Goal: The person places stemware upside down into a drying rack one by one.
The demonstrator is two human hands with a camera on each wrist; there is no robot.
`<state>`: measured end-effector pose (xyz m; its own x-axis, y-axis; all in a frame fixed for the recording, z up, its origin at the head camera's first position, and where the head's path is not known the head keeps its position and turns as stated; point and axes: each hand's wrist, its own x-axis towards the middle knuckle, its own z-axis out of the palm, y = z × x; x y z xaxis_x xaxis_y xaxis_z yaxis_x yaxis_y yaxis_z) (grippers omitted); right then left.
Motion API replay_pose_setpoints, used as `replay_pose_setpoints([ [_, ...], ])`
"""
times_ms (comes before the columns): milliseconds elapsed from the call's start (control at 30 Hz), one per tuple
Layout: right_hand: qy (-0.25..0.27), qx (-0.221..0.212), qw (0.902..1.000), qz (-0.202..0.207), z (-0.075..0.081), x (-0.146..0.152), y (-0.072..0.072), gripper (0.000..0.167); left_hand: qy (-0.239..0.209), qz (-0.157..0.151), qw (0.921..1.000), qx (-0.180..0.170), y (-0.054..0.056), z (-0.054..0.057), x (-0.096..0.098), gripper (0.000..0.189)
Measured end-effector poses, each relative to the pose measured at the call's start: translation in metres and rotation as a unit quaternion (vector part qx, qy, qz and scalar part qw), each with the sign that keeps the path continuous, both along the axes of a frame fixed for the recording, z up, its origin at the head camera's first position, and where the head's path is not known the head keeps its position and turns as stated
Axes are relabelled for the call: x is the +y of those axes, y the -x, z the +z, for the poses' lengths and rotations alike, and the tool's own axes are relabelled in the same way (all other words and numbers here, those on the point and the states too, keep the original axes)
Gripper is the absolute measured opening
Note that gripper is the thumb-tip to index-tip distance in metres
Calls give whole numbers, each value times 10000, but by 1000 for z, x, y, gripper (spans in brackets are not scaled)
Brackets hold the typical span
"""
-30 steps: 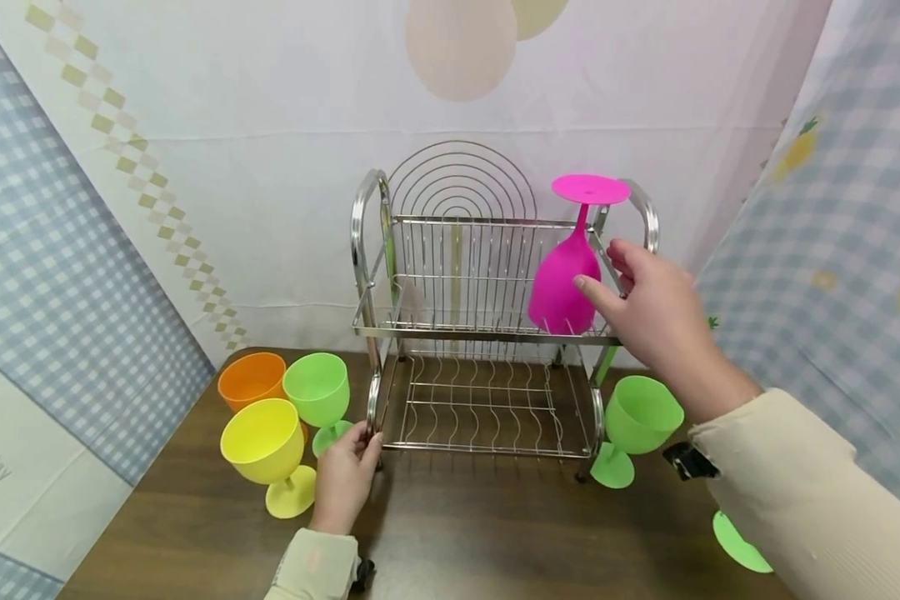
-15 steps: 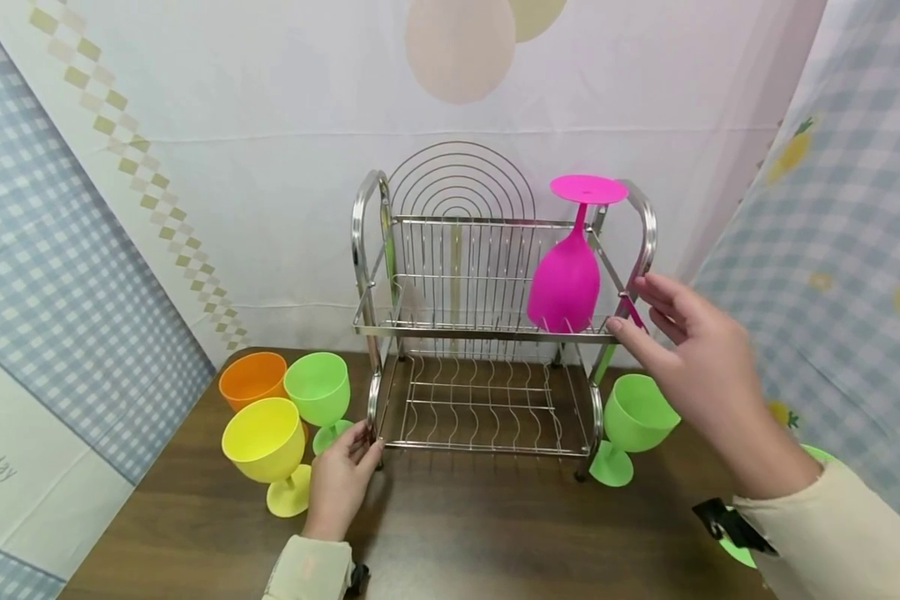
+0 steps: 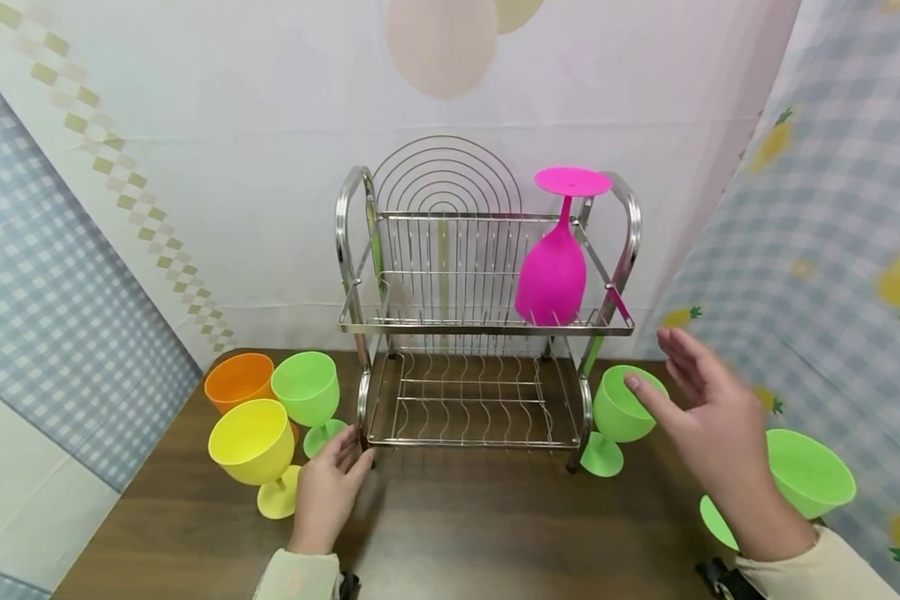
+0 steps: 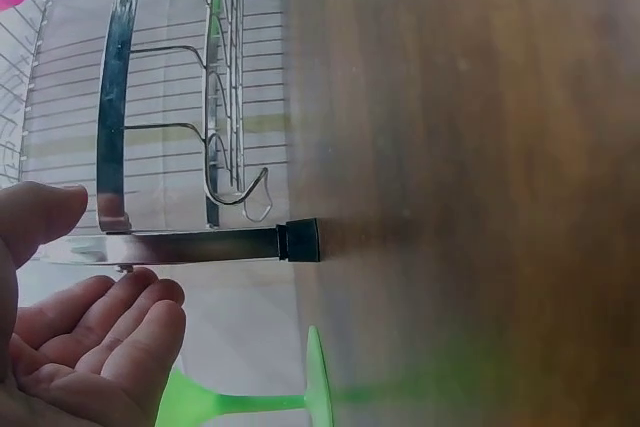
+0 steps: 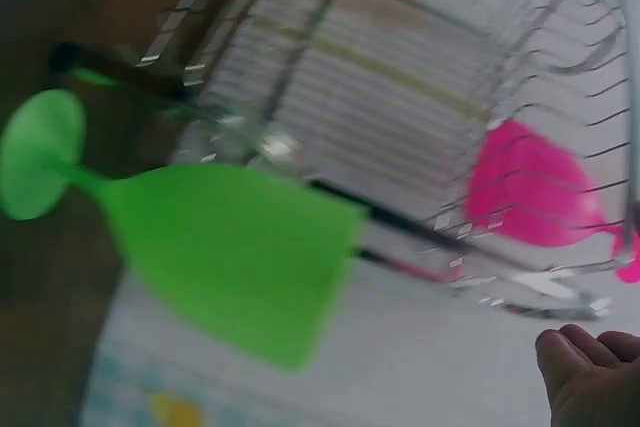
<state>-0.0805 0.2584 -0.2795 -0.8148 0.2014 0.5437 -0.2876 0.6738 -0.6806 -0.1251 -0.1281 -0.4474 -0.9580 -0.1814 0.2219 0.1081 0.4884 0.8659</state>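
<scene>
A two-tier chrome dish rack (image 3: 487,330) stands on the brown table. On its upper tier, at the right end, a magenta goblet (image 3: 552,279) rests upside down. My left hand (image 3: 328,498) is at the rack's left front leg, thumb and fingers spread apart around it in the left wrist view (image 4: 90,347). My right hand (image 3: 720,437) hangs in the air right of the rack, fingers extended and holding nothing. Just left of it stands an upright green goblet (image 3: 613,417). Another green goblet (image 3: 817,479) is partly hidden behind the right wrist.
Left of the rack, upright goblets stand close together: orange (image 3: 225,387), yellow (image 3: 255,454) and green (image 3: 311,396). A white cloth backdrop (image 3: 270,92) rises right behind the rack. Blue checked cloth (image 3: 832,333) hangs along the right side.
My right hand has come away from the magenta goblet, down and to the right. My left hand's fingers have loosened at the rack leg. The view has shifted slightly.
</scene>
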Motion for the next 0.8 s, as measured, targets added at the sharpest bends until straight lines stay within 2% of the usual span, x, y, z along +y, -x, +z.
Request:
replay_pose_setpoints([
  [167,82,-178,9997,-135,-24,15,5,73,146,-33,9999,40,-6,1,-4,48],
  [433,172,-788,9957,-450,-51,36,6,86,209,-173,9994,222,-11,3,-1,49],
  [667,166,-1351,9899,-395,-76,46,9,99,290,-98,9985,449,-24,2,4,47],
  [800,163,-1630,9860,-317,-88,48,15,106,270,-181,9981,516,-31,1,6,48],
])
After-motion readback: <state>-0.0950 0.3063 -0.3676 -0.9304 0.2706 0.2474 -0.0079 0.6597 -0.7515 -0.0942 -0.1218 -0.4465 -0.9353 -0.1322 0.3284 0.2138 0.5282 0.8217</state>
